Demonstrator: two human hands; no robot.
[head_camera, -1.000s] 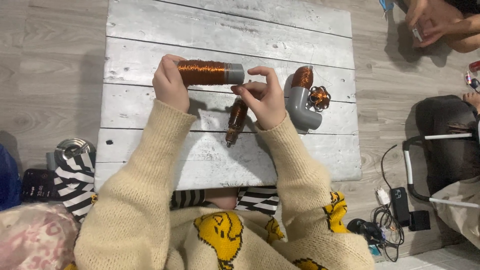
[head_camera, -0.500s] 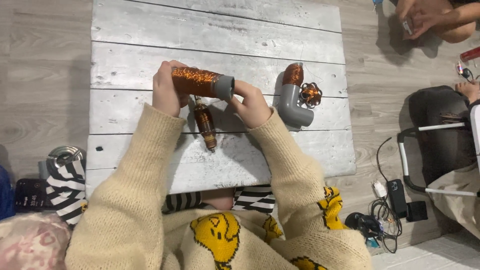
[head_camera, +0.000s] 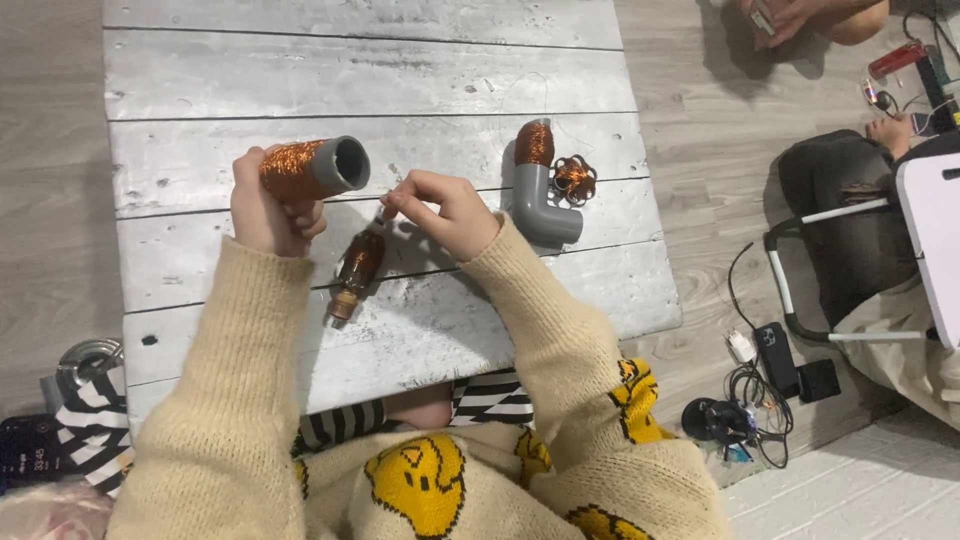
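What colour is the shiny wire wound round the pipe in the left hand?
Coppery orange wire on a grey pipe, held by the left hand; head view.

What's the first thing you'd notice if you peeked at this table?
Probably the shiny copper wire: the left hand holds up a grey pipe wrapped in it, near the middle of the white plank table. The right hand pinches the top of a small copper-wound spool just below. To the right lies a grey elbow pipe with more copper wire, beside a little wire flower.

It was a home floor used as a makeshift workbench: a whitewashed plank board (head_camera: 400, 80) lay on wood-look flooring (head_camera: 680, 150), chargers and cables (head_camera: 770, 385) at four o'clock.
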